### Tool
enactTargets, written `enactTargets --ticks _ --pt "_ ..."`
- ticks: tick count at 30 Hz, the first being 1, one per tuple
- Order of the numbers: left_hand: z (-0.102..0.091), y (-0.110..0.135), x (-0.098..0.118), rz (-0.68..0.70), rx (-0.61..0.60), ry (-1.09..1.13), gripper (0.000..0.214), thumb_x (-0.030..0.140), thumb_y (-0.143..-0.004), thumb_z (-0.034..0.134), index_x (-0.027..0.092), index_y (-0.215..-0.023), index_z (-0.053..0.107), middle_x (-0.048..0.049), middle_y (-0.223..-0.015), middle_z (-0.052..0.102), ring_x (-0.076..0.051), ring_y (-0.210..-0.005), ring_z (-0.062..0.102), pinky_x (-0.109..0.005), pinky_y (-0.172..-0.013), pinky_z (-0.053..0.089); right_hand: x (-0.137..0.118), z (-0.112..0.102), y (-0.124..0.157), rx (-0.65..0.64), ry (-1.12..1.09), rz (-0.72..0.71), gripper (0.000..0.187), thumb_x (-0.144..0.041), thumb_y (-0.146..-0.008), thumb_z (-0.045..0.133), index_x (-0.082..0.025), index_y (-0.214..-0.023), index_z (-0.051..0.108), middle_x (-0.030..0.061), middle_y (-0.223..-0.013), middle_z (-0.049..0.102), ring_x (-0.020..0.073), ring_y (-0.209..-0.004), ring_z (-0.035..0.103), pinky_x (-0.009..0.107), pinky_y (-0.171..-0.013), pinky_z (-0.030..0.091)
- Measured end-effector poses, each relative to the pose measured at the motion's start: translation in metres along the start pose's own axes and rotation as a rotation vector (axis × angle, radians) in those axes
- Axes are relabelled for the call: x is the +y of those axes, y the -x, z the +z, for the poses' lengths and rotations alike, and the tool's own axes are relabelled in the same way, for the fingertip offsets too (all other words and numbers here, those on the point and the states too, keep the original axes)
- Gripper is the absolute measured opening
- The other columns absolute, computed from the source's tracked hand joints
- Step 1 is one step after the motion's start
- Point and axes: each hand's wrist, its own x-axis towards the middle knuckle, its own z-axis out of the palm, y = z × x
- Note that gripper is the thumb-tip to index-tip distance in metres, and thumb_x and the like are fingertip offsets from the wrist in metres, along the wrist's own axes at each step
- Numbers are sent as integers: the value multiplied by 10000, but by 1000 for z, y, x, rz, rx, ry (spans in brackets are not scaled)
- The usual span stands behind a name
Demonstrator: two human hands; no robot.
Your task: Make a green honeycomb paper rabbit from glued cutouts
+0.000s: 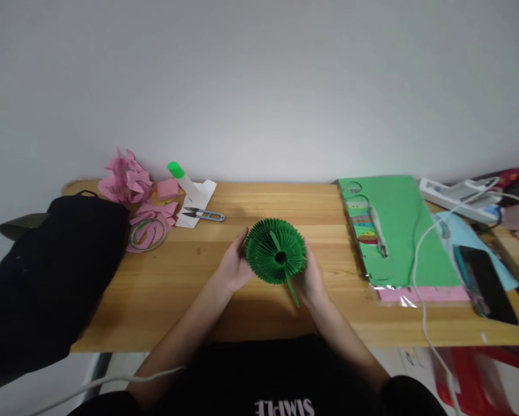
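Can slide behind big green folded-paper ball [263, 263]; gets blocked left by blue-handled metal snips [211, 216], right by flat green paper sheets [402, 237].

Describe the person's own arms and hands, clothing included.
The left hand and right hand wear no gloves; the wrists look bare. Black sleeves leave both forearms uncovered. The black shirt bears white lettering. A white cable crosses the left forearm.
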Motion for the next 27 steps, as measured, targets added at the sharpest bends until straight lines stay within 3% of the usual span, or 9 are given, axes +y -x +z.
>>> enactTargets --ticks 6,13,18,21,27 --pt "1 0 -1 4 16 -33 351 359 -982 450 134 -938 716 -47 -877 749 -199 -901 700 -355 -989 497 2 0 -1 21 -4 5 409 -624 -777 631 -243 -856 756 37 -1007 769 250 -1061 664 430 -1040 444" --pt "10 3 -4 2 49 -52 444 398 -1008 381 130 -903 720 -46 -900 760 -171 -879 702 -322 -992 497 -1 3 1 13 -11 -17 409 -633 -772 626 -255 -853 757 31 -986 773 249 -1051 671 436 -1028 460" --pt "12 2 -6 1 11 -44 436 400 -999 403 148 -838 721 -35 -827 758 -183 -847 713 -344 -988 505 -2 5 2 17 -8 7 490 -689 -749 602 -244 -881 760 48 -1031 767 269 -1100 656 445 -1038 464" --pt "16 3 -7 7 48 -56 486 398 -1015 344 164 -802 713 -19 -783 756 -177 -830 715 -347 -991 508 -3 6 3 37 -4 17 520 -718 -733 588 -243 -860 756 54 -1015 769 277 -1082 664 450 -1016 482" --pt "29 7 -10 44 130 -97 503 385 -1018 324 145 -786 700 -48 -752 735 -225 -1011 690 -391 -1080 438 -5 7 6 53 11 -20 500 -683 -794 543 -236 -898 741 60 -982 772 269 -1043 684 445 -973 517"
